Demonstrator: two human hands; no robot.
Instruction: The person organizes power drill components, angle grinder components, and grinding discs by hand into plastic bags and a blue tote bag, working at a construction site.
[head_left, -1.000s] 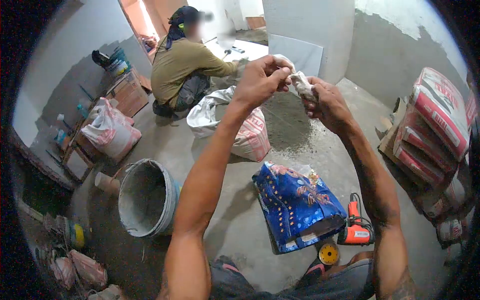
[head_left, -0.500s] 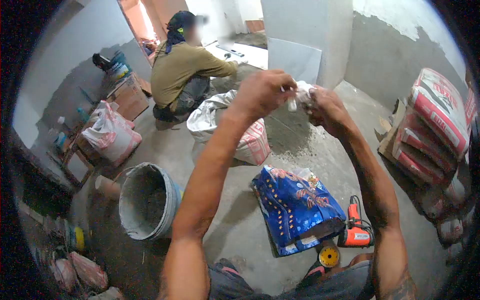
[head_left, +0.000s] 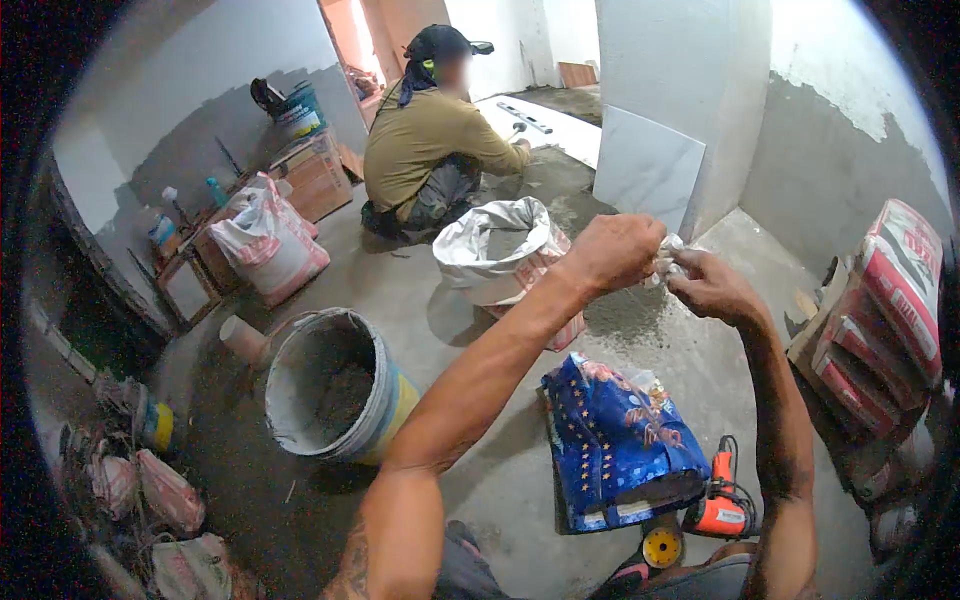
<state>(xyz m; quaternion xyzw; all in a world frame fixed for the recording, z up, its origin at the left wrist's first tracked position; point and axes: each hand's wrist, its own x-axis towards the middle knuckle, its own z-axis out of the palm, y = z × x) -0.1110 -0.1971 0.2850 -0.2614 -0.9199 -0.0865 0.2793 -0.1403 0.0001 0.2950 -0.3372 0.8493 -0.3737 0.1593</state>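
Note:
Both my hands are raised in front of me and meet over a small white crumpled wad (head_left: pixel 667 256), perhaps a bag or rag. My left hand (head_left: pixel 612 252) closes on it from the left, and my right hand (head_left: pixel 708 287) pinches it from the right. Most of the wad is hidden by my fingers. Below my hands on the concrete floor lies a blue printed bag (head_left: pixel 620 440). Beside it sits an orange power drill (head_left: pixel 722 505).
A person in an olive shirt (head_left: pixel 432 140) crouches at the back laying white floor tile (head_left: pixel 545 125). An open cement sack (head_left: pixel 505 255), a mortar bucket (head_left: pixel 335 385), stacked red-white sacks (head_left: pixel 890 310), a leaning tile (head_left: pixel 648 168) and a yellow disc (head_left: pixel 661 547) surround me.
My view has shifted so the room slid rightward and down. My hands have dropped lower in the frame and drawn closer together around the white wad.

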